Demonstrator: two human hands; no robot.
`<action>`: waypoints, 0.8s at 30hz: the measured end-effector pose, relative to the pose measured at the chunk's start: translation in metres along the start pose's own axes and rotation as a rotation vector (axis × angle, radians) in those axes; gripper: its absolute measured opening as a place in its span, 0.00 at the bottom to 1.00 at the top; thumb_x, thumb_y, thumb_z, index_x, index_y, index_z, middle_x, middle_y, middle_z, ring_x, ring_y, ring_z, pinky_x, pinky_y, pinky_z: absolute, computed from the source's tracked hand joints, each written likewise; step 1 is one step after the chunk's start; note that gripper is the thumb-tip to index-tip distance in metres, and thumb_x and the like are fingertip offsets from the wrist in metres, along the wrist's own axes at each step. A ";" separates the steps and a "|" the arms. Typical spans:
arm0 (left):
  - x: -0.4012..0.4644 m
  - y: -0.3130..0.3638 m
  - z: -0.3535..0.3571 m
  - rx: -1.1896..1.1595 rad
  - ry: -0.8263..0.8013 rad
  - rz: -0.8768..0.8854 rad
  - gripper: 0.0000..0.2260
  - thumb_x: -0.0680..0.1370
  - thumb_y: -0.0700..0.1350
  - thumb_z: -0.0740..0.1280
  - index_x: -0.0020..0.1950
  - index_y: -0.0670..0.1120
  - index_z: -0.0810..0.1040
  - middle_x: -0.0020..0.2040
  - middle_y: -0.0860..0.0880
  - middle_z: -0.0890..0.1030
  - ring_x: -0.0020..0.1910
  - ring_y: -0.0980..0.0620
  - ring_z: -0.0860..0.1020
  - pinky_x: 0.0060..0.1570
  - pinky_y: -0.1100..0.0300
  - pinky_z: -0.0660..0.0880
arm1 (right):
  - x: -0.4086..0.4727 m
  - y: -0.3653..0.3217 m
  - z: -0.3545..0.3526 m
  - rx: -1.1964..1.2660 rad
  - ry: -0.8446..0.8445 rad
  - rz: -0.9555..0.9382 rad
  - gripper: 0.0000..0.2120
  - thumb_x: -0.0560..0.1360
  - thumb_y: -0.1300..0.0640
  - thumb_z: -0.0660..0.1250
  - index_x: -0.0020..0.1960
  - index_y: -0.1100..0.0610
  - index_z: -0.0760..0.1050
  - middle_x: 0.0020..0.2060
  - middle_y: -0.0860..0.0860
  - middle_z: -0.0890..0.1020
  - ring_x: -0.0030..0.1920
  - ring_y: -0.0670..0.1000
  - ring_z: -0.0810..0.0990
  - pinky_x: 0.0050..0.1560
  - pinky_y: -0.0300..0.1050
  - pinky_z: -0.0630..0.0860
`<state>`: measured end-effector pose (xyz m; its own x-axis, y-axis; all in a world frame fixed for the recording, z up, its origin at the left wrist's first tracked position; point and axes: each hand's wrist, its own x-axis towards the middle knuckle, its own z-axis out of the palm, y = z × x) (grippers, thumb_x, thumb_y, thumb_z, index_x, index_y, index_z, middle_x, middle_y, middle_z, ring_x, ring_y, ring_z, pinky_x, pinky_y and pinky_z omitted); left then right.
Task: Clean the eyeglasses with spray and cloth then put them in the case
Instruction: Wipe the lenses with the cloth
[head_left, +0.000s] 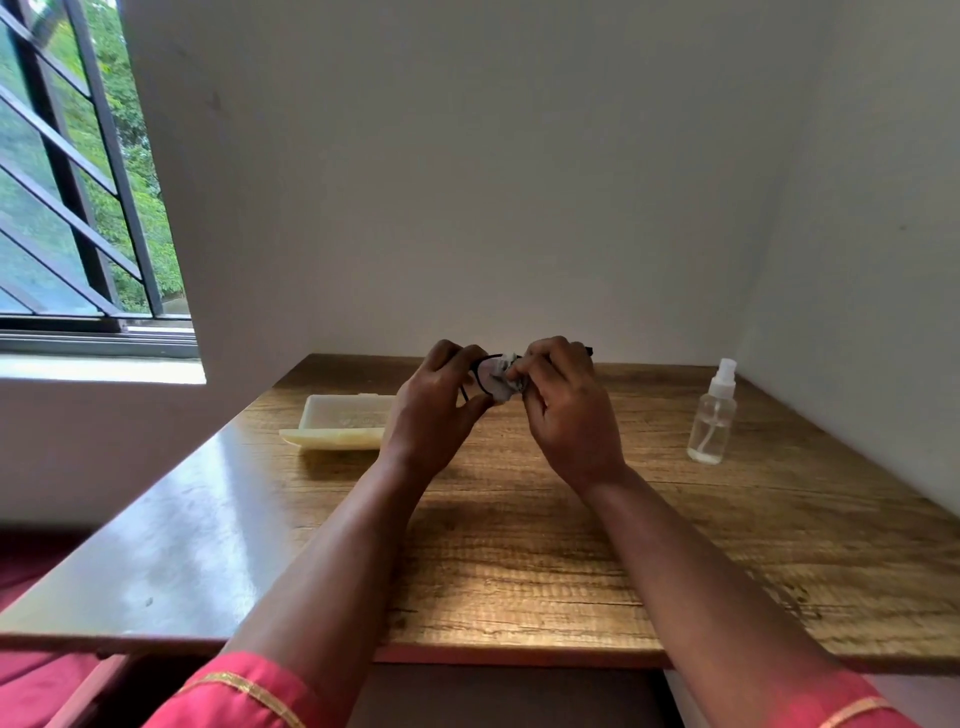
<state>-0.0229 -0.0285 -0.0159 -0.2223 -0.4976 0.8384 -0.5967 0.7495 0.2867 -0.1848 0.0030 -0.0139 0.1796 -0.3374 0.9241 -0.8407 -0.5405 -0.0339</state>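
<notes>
left hand (434, 402) grips glasses (480, 371) | right hand (563, 400) pinches cloth (503, 376) on lens | open case (340, 427) at 9 o'clock | spray bottle (712, 415) at 3 o'clock | wooden table (519, 545)

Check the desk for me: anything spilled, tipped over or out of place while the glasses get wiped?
Nothing stands out. The spray bottle stands upright on the table, no puddle visible. The case lies open at left. Left hand holds the eyeglasses; right hand pinches the cloth against them.
</notes>
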 end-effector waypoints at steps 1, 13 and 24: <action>0.000 0.000 0.000 -0.003 0.003 0.001 0.17 0.71 0.47 0.75 0.58 0.46 0.78 0.50 0.50 0.76 0.42 0.52 0.78 0.39 0.51 0.79 | 0.000 0.002 0.000 -0.009 0.002 0.012 0.05 0.73 0.67 0.67 0.49 0.63 0.78 0.49 0.56 0.76 0.49 0.52 0.74 0.46 0.42 0.73; -0.001 -0.001 0.000 -0.004 -0.015 0.004 0.18 0.71 0.46 0.75 0.59 0.45 0.78 0.52 0.49 0.76 0.43 0.50 0.80 0.42 0.50 0.80 | -0.003 -0.005 0.000 -0.018 -0.102 -0.031 0.09 0.77 0.60 0.68 0.56 0.60 0.75 0.48 0.54 0.80 0.50 0.48 0.74 0.44 0.37 0.70; -0.001 0.001 -0.001 -0.009 -0.010 -0.007 0.18 0.71 0.45 0.76 0.58 0.45 0.78 0.51 0.50 0.76 0.43 0.52 0.79 0.41 0.51 0.79 | 0.000 -0.006 0.001 -0.092 -0.124 -0.108 0.15 0.75 0.68 0.65 0.60 0.61 0.79 0.56 0.56 0.80 0.56 0.54 0.77 0.52 0.44 0.77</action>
<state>-0.0229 -0.0269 -0.0156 -0.2264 -0.5072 0.8316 -0.5912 0.7500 0.2965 -0.1796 0.0054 -0.0141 0.3286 -0.3767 0.8661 -0.8550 -0.5082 0.1034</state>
